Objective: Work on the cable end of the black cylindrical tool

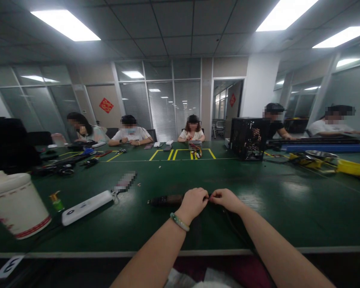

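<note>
My left hand (193,203) is closed around the right end of a dark rod-shaped tool (165,200) that lies on the green table (174,176). A pale green bead bracelet (179,222) circles that wrist. My right hand (226,199) is pinched shut right beside the left, fingertips meeting it over a small part too tiny to name. A dark cable (231,226) trails from under my right hand toward the table's front edge.
A white power bank (87,207), a small green bottle (57,201) and a white bucket (16,204) stand at the left. A black mesh computer case (248,138) sits far right of centre. Several people work along the far side and the right.
</note>
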`<state>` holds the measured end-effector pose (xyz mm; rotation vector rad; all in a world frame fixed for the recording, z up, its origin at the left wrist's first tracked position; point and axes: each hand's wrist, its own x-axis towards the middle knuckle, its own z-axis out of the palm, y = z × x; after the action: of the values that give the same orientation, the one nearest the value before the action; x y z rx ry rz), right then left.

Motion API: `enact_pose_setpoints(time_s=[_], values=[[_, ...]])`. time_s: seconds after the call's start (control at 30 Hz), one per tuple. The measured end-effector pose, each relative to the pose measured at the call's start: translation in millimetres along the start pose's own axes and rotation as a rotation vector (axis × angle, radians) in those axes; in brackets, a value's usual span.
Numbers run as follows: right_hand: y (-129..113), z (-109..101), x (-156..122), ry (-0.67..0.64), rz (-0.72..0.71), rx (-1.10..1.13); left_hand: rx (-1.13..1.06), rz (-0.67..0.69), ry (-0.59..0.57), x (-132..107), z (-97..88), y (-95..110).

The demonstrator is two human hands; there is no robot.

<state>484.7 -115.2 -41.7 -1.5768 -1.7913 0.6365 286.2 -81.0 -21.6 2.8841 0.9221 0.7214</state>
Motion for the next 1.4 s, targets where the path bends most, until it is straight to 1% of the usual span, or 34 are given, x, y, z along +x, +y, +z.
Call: enact_pose_setpoints(time_s=[0.13,0.27,0.53,0.77,0.97,1.07,1.27,1.4], values=[[1.4,0.6,0.1,0.002,-0.005,0.002,0.004,-0.016,0.001,-0.3,-0.7,0.7],[4.2,1.1,1.2,0.001,0.020,0.006,0.018,-0.043,0.009,-0.3,0.1,0.7],[0.3,-1.1,-1.2,-0.001,0.021,0.005,-0.033,-0.009,0.024,-0.7,0.4,-1.4],[4.6,-0.1,1.4,0.010,0.021,0.024,-0.046,0.015,0.005,-1.1,-1.0,0.0],[4.1,0.6,0.7,0.007,0.008,0.067,-0.049,-0.026,0.007,-0.1,0.4,-0.2],[3.1,1.0,0.5,0.016,0.018,0.076,-0.058,-0.021,0.017,1.0,1.2,-0.2],[2.0,2.9,0.9,0.020,0.036,0.089,-0.077,-0.031,-0.005,2.0,1.7,-0.7],[-2.0,6.9,0.3,0.023,0.078,0.070,-0.082,-0.022,-0.027,1.8,0.1,0.3]])
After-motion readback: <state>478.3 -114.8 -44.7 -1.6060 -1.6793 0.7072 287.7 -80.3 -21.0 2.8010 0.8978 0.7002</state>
